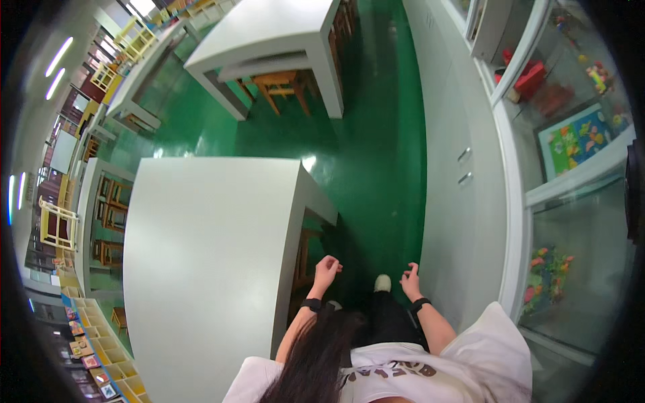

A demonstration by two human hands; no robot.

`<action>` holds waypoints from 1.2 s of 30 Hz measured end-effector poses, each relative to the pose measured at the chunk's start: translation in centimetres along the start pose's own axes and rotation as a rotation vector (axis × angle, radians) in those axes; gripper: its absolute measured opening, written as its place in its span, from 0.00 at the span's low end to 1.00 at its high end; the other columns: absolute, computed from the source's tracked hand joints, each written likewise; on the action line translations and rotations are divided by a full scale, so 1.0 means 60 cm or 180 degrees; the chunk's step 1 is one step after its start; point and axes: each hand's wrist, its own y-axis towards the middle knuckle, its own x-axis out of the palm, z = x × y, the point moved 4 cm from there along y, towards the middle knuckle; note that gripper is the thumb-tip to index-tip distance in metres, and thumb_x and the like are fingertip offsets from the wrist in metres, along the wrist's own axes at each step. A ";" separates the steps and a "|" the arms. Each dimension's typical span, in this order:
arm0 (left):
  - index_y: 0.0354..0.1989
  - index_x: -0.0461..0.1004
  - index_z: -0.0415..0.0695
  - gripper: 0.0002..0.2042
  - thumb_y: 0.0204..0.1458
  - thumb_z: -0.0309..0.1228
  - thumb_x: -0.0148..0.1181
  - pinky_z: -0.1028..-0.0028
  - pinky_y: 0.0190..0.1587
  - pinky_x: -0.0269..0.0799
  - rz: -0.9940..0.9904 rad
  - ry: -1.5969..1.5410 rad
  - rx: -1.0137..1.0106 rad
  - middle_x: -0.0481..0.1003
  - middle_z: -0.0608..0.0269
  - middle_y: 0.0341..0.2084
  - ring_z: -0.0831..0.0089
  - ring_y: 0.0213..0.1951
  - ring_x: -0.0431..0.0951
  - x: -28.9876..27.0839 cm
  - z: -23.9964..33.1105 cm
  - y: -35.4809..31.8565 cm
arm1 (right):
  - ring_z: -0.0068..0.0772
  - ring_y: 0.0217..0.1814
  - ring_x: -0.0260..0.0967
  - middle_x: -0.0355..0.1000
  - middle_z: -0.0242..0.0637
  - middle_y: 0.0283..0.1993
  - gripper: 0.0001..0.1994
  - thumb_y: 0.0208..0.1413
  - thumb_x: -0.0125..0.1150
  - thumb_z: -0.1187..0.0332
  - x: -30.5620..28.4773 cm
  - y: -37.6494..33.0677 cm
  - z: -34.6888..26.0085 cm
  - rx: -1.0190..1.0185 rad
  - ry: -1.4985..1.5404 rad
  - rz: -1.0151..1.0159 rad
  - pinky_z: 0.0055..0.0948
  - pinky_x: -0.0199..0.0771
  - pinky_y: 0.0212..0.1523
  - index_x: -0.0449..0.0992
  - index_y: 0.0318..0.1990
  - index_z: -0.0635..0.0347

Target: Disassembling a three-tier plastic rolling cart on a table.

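My left hand (327,275) hangs beside the long edge of a white table (215,255), apart from it. Its fingers are loosely curled, and I see nothing in them. On the other side, my right hand (410,283) is held between my body and the grey cabinet front (463,228). Its fingers are bent and apart, with nothing visible in them. A black band circles each wrist. Below the hands, a light shoe (382,283) stands on the green floor (376,221).
Ahead is another white table (269,30) with a wooden stool (279,84) under it. Glazed cabinet doors (578,262) run along the right, with a colourful picture (578,141) behind the glass. Stacked wooden stools (113,208) and a yellow compartment shelf (107,342) stand left.
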 end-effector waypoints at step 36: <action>0.30 0.66 0.38 0.06 0.41 0.20 0.50 0.79 0.31 0.66 0.0684 -0.0211 0.1855 0.69 0.66 0.20 0.80 0.26 0.69 -0.077 0.550 0.375 | 0.38 0.26 0.67 0.67 0.45 0.31 0.27 0.41 0.53 0.76 -0.077 0.571 -0.608 -0.1436 -0.1288 -0.1498 0.33 0.67 0.30 0.50 0.49 0.54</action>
